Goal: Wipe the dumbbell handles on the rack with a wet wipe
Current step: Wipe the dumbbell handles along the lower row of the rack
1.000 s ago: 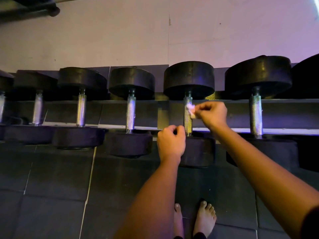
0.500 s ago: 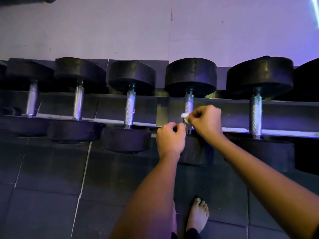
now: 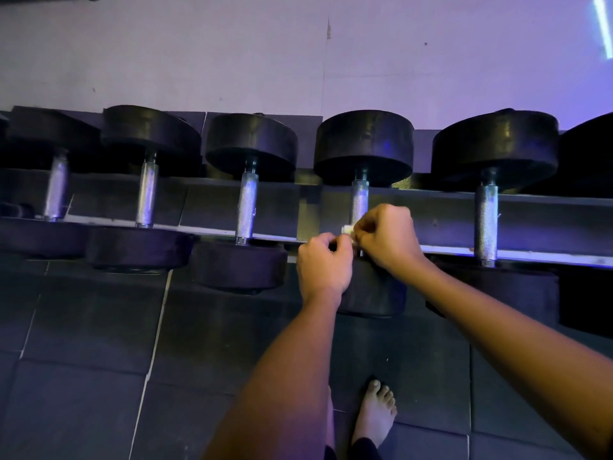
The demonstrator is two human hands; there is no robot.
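The wet wipe point(image 3: 346, 229) shows only as a small white wad, bunched against the lower part of the fourth handle point(image 3: 360, 202) from the left. That handle is a knurled silver bar that catches the violet light. Your right grip point(image 3: 386, 237) pinches the wad with curled fingers, right at the bar. Your left grip point(image 3: 323, 263) sits just beside it, fingers curled, its thumb and forefinger meeting the right grip's fingertips. I cannot tell whether it holds a corner of the wipe, the bar, or nothing. You have five handles in view, each joining two round black heads. All lie across the rack point(image 3: 441, 220), one head toward the wall point(image 3: 232, 54) and one toward you. A sixth dumbbell point(image 3: 588, 154) at the far right is cut off by the frame and shows only a dark head. Your two grips hide the bottom of the wiped handle, and your left forearm covers part of its near head. One bare foot point(image 3: 376, 413) stands on the dark tiled floor point(image 3: 83, 376); only a sliver of a second shows past your left forearm.
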